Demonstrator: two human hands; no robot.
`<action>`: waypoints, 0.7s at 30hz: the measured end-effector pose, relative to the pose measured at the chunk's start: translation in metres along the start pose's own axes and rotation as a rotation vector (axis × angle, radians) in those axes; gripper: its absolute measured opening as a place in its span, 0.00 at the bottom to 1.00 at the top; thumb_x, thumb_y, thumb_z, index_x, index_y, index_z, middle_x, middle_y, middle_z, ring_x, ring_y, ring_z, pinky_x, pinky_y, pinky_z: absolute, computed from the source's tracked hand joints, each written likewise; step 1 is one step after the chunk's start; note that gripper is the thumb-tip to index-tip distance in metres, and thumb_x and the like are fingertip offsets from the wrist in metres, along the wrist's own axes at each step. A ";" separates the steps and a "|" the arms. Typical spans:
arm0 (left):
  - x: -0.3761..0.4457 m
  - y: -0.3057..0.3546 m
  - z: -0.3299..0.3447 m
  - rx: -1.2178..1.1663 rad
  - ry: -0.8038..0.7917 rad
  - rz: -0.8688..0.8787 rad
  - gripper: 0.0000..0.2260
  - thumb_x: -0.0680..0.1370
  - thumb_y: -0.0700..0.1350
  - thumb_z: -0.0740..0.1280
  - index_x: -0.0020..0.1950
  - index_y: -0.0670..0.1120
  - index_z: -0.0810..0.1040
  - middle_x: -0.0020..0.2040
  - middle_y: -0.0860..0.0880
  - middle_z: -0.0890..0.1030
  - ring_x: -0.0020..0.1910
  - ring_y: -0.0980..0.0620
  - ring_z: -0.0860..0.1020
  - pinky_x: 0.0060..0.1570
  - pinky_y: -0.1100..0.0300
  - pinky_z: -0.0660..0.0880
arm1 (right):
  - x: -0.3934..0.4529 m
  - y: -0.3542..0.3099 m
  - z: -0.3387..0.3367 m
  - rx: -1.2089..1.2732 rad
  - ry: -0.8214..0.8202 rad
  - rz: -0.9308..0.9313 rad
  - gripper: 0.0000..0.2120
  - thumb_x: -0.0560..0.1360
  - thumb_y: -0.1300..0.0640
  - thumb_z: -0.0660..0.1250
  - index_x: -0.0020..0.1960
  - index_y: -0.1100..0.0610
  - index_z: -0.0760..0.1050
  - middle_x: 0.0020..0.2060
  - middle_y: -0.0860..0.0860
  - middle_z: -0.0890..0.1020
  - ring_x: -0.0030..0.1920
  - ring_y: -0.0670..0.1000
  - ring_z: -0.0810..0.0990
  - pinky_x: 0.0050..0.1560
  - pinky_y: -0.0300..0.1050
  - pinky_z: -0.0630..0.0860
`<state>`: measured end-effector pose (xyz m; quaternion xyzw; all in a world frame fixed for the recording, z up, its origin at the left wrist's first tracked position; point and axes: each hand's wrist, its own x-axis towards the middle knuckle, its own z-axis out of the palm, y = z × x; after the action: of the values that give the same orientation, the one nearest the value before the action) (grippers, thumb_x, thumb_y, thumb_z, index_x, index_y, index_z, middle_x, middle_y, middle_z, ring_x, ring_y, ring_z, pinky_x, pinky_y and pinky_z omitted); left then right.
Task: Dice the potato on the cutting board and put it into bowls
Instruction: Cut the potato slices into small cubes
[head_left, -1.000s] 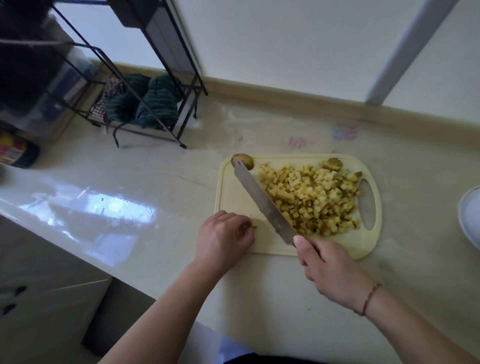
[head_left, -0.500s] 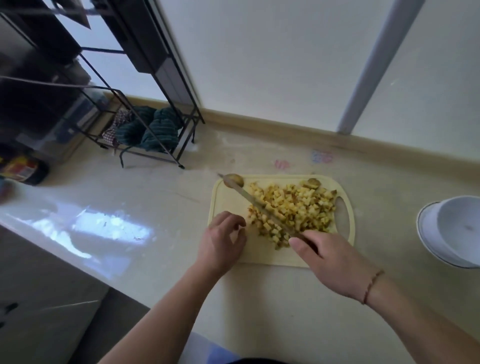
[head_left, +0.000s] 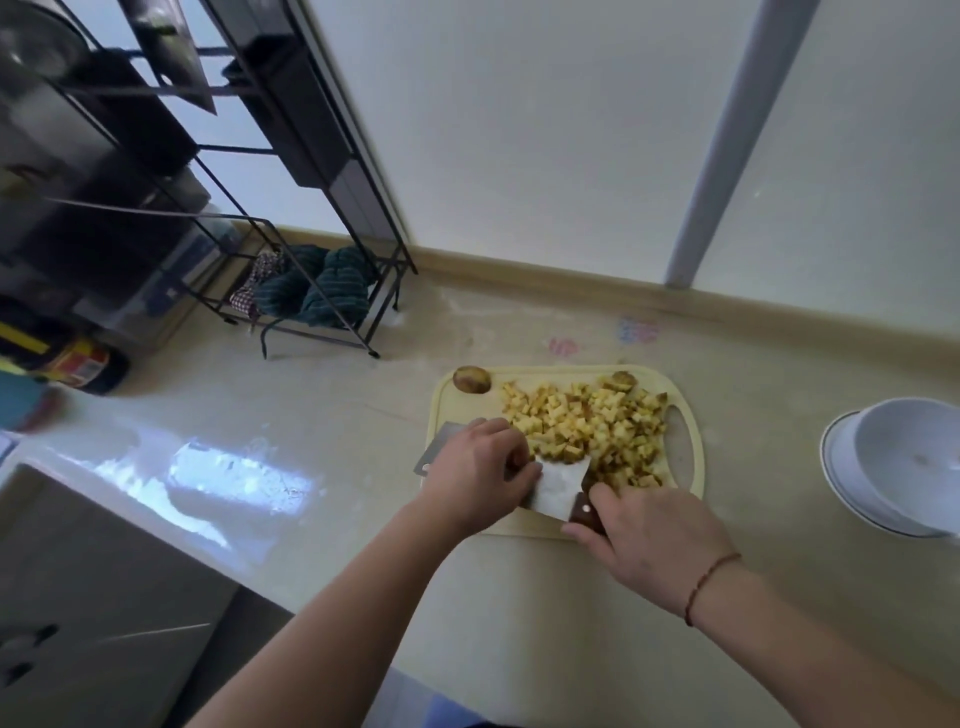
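Potato cubes (head_left: 587, 428) lie heaped on the far half of my cutting board (head_left: 684, 470), just beyond both hands. My right hand (head_left: 652, 540) grips the dark handle of the knife (head_left: 561, 491), fingers curled round it, thumb along its near side. The wide blade lies nearly flat on the board, running leftward from that hand, its far edge pushed against the near side of the heap, with a few cubes touching the steel. My left hand (head_left: 478, 475) rests over the blade's middle, fingers bent down toward the cubes at the heap's near left corner; whether they pinch any pieces I cannot tell. The blade's tip pokes out to the left of that hand, past the board's edge.

Beyond the left hand, at the board's far left corner, sits a potato end (head_left: 471, 380) with its skin on. Well out to the right of my right hand, a white bowl (head_left: 904, 462) stands on a plate (head_left: 841, 491) on the counter (head_left: 311, 405). Far beyond and left of the left hand, a black wire rack (head_left: 291, 244) holds a dark green cloth (head_left: 322, 291).
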<state>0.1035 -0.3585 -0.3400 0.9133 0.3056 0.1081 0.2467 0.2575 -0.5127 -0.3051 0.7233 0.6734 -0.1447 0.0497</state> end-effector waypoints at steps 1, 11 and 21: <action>0.004 0.000 0.001 -0.003 -0.003 -0.004 0.09 0.76 0.46 0.74 0.40 0.43 0.79 0.39 0.53 0.74 0.42 0.51 0.72 0.41 0.57 0.70 | 0.000 -0.001 0.000 0.006 0.004 0.000 0.25 0.80 0.33 0.43 0.54 0.50 0.68 0.47 0.49 0.81 0.45 0.52 0.81 0.38 0.47 0.70; 0.024 0.013 0.007 -0.082 0.174 0.118 0.09 0.77 0.46 0.67 0.41 0.42 0.77 0.40 0.51 0.75 0.40 0.50 0.73 0.39 0.52 0.76 | 0.000 -0.004 -0.007 0.069 0.051 0.010 0.24 0.80 0.35 0.44 0.54 0.51 0.68 0.47 0.50 0.82 0.45 0.53 0.82 0.38 0.46 0.69; 0.051 0.000 0.015 0.257 -0.098 -0.028 0.50 0.61 0.80 0.63 0.76 0.57 0.50 0.74 0.49 0.58 0.72 0.43 0.59 0.71 0.44 0.58 | -0.004 -0.005 -0.010 -0.014 -0.016 -0.045 0.23 0.82 0.37 0.45 0.57 0.53 0.68 0.52 0.53 0.81 0.49 0.57 0.81 0.39 0.49 0.65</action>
<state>0.1485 -0.3331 -0.3507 0.9372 0.3170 0.0199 0.1438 0.2538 -0.5131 -0.2935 0.7064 0.6901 -0.1468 0.0566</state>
